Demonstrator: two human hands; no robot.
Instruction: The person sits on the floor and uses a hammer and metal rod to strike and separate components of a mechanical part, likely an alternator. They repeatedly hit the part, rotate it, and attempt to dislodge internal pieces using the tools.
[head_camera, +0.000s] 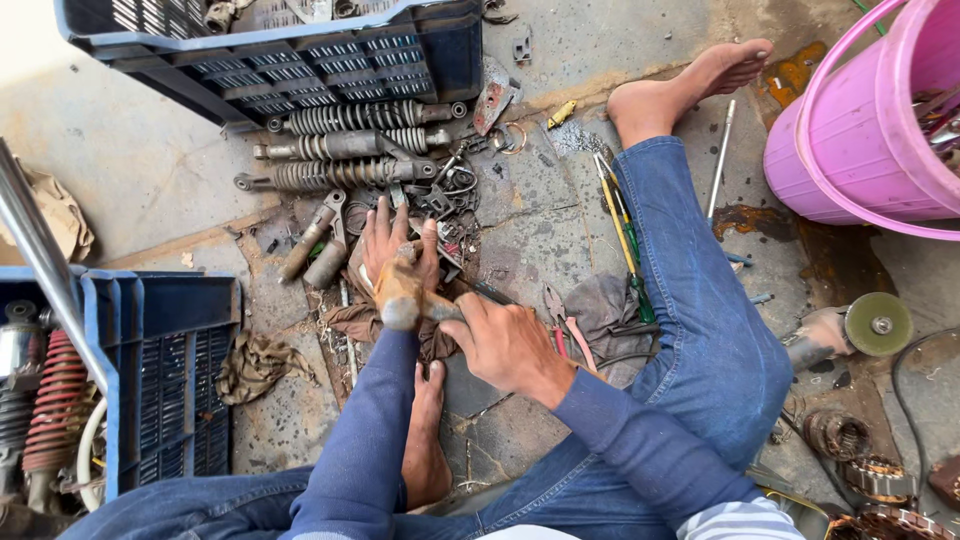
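Dull, greasy grey metal on the coiled shock absorbers (345, 145); rusty, matt brown metal on the small part (402, 290) gripped by both hands. Glossy smooth plastic on the pink bucket (850, 130), ribbed blue plastic on the crate (300, 50). Rough, oil-stained concrete floor (540, 220); crumpled cloth rag (255, 365).

Left hand (395, 250) pins a rusty metal part (402, 295) on the floor, right hand (505, 345) works a tool into it, shock absorbers (350, 145) lying nearby.
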